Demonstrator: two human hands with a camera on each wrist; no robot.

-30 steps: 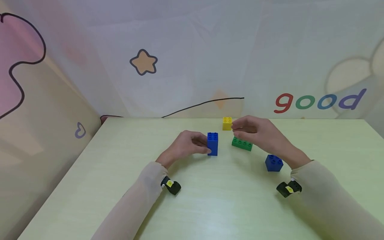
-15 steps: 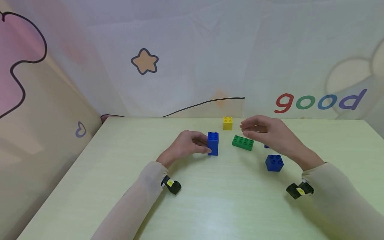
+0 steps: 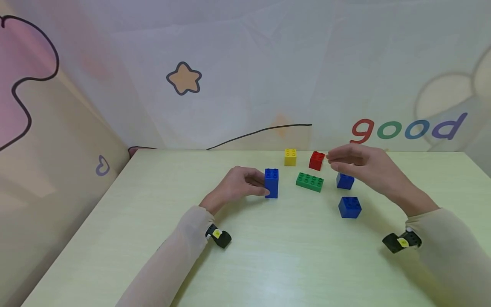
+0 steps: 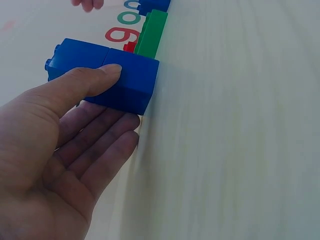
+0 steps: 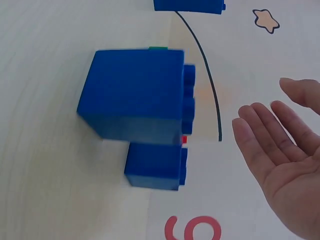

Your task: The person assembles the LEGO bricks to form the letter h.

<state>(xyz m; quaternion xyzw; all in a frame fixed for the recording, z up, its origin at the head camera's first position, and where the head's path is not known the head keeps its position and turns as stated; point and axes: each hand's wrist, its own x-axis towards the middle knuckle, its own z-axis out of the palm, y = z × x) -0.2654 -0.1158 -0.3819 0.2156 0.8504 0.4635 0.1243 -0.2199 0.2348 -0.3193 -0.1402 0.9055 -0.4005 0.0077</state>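
My left hand (image 3: 238, 184) grips an upright stack of two blue toy bricks (image 3: 271, 186), which stands on the table. In the left wrist view the thumb (image 4: 95, 80) lies on one face of the stack and the fingers reach behind it; a seam shows between the two bricks. My right hand (image 3: 364, 161) is in the air with nothing in it, its fingers slightly bent. Partly behind that hand is a loose blue brick (image 3: 344, 182), and a red brick (image 3: 316, 161) lies just left of its fingertips.
Nearer the front is another loose blue brick (image 3: 350, 208). A long green brick (image 3: 309, 182) lies right of the stack, and a yellow brick (image 3: 290, 157) sits near the table's back edge. Behind the table (image 3: 245, 264) rises a printed backdrop (image 3: 245, 76).
My right hand has moved right, away from the yellow and green bricks. This uncovers the red brick and the rear blue brick. The left hand and its stack stay put.
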